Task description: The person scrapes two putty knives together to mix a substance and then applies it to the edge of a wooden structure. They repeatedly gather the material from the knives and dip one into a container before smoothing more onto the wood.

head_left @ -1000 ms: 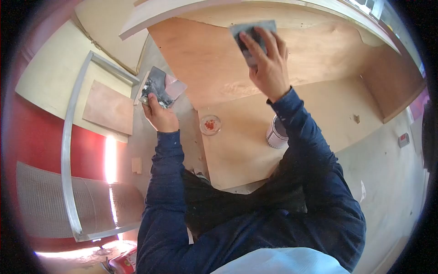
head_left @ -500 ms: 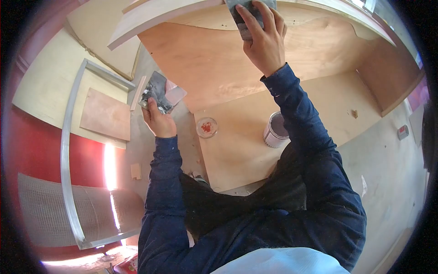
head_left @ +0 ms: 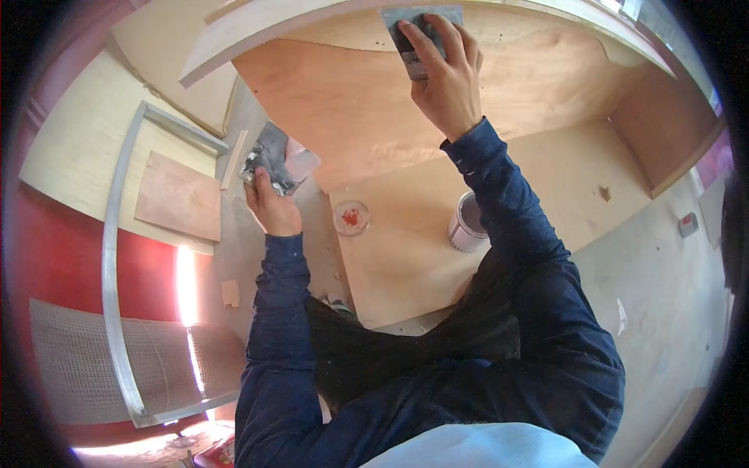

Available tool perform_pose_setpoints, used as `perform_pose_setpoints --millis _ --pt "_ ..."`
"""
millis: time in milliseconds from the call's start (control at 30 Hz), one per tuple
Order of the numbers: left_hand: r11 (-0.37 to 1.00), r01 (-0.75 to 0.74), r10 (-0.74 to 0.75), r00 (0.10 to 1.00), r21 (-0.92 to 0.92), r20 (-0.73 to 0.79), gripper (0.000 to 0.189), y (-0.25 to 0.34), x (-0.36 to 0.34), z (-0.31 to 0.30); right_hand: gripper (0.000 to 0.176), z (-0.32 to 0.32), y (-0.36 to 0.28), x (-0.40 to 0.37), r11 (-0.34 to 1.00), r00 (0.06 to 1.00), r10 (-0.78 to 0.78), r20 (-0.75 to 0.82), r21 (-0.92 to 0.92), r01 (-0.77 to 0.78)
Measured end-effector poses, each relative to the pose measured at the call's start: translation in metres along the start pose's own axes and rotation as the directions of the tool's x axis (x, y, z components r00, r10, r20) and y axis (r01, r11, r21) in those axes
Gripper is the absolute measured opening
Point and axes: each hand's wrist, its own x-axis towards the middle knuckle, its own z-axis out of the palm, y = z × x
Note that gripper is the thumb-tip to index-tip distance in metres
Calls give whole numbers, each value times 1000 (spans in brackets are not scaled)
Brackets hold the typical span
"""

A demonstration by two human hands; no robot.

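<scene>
My right hand [head_left: 451,86] presses a flat dark scraper blade [head_left: 407,48] against the upper part of a wooden panel [head_left: 530,86], just below its pale top edge. Lower on the left, my left hand [head_left: 273,204] grips a dark flat plate [head_left: 269,152] smeared with white and dark paste. Between my arms, on a plywood board [head_left: 406,257], sit a round clear dish [head_left: 352,218] with red bits in it and an open tin [head_left: 468,228], partly covered by my right sleeve.
A metal frame [head_left: 114,257] stands at the left beside a mesh sheet [head_left: 78,359] and a small wood panel [head_left: 179,195]. A side board [head_left: 667,129] closes the wooden piece at the right. A small box [head_left: 687,225] lies on the floor at far right.
My right hand and its scraper have moved slightly down and to the left, showing more of the blade's top. My left hand keeps nearly the same place.
</scene>
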Motion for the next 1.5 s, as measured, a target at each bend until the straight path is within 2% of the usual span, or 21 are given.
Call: perform_pose_setpoints --millis 133,200,333,400,533,733,800,833,900,933,1000,1033,1067,1100,1133,1167,1200,1300,1333,1400,1500 --pt "1000 21 -20 999 18 -31 42 -9 7 -12 72 -4 3 15 999 997 -27 -69 23 29" --pt "1000 -10 11 1000 29 -27 40 -10 9 -12 45 0 14 30 947 982 -163 -90 264 182" --pt "999 37 -37 996 -4 -79 39 -2 1 0 46 -7 9 33 964 976 -191 -103 167 206" --pt "964 -157 151 988 215 40 37 -12 5 -11 47 -7 7 32 971 968 -202 -152 102 218" --pt "937 -242 224 970 250 98 36 -18 7 -20 49 -4 12 34 951 979 -180 -91 239 197" --pt "963 -171 164 985 209 47 34 -13 4 -11 55 1 12 23 979 986 -147 -79 131 157" --pt "998 1 5 996 63 -89 35 -6 1 -2 57 2 12 20 985 987 -141 -71 88 147" --pt "998 3 3 996 64 -88 35 -1 -2 3 57 3 10 14 985 988 -141 -70 88 146" --pt "997 65 -60 990 32 -131 35 5 -7 12 73 6 3 4 999 999 -32 -36 -33 31" --pt "998 61 -57 990 29 -132 35 0 -5 7 73 3 1 4 999 999 -36 -38 -31 35" --pt "994 -43 45 999 101 -12 35 -14 3 -10 73 -3 -5 4 1000 1000 -8 -13 23 9" --pt "994 -43 44 999 103 -13 35 -18 4 -17 73 -2 -2 5 1000 1000 -7 -12 24 7" --pt "912 -204 185 979 355 88 34 -22 6 -23 66 0 4 8 993 998 -70 3 90 69" --pt "743 -363 290 932 563 218 34 -17 4 -18 59 -1 5 12 979 991 -133 13 158 129" --pt "741 -364 292 931 564 218 34 -13 2 -13 59 -1 3 13 978 991 -133 11 160 130" --pt "930 -165 157 986 327 51 34 -10 1 -6 59 -3 0 16 979 993 -117 19 169 112" --pt "999 30 -28 997 30 -68 33 -6 0 1 59 -3 -2 17 980 995 -100 28 178 94" --pt "984 -47 49 999 172 -11 34 -9 6 -5 58 -2 -3 19 985 995 -79 62 160 68" --pt "984 -47 50 999 173 -11 34 -5 3 0 58 -1 -3 20 985 995 -78 62 160 68" --pt "994 75 -65 989 77 -134 35 5 -6 13 56 2 -3 20 985 994 -112 8 130 110" --pt "999 13 -10 997 41 -71 36 -2 -2 6 55 8 -1 22 970 993 -120 -3 212 118"
